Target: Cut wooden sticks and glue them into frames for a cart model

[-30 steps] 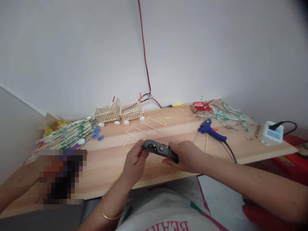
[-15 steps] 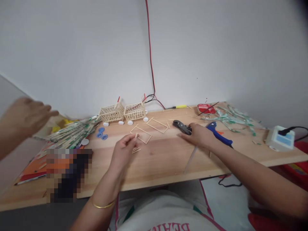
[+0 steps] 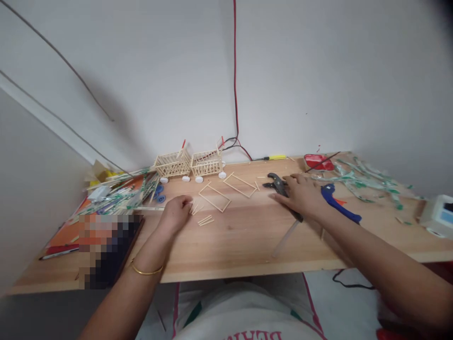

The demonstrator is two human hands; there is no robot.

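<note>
Carts [image 3: 173, 168] behind frames [image 3: 219, 193] — short sticks [image 3: 205, 220] before them, cutter [image 3: 279, 187] right, glue gun [image 3: 339, 206] farther right.

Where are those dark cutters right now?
In the head view, the dark cutters lie right of centre on the table, partly beneath the right hand, between a rectangular stick frame and the blue glue gun.

Pale wood tabletop [image 3: 230, 248] streaked with darker reddish-brown bands, beneath the left hand [image 3: 175, 215] and right hand [image 3: 300, 196]. Under the right hand, blackish-grey shears [image 3: 279, 185]; just to its right, a deep blue glue gun [image 3: 339, 207]. Beside the left hand, cream-coloured sticks [image 3: 205, 220] and blue discs [image 3: 160, 198]; on that wrist, a gold-coloured bracelet [image 3: 146, 273]. Beyond it, cream stick carts [image 3: 173, 166] with white wheels [image 3: 199, 179]. Past the right hand, green-patterned clear wrappers [image 3: 380, 189].
</note>
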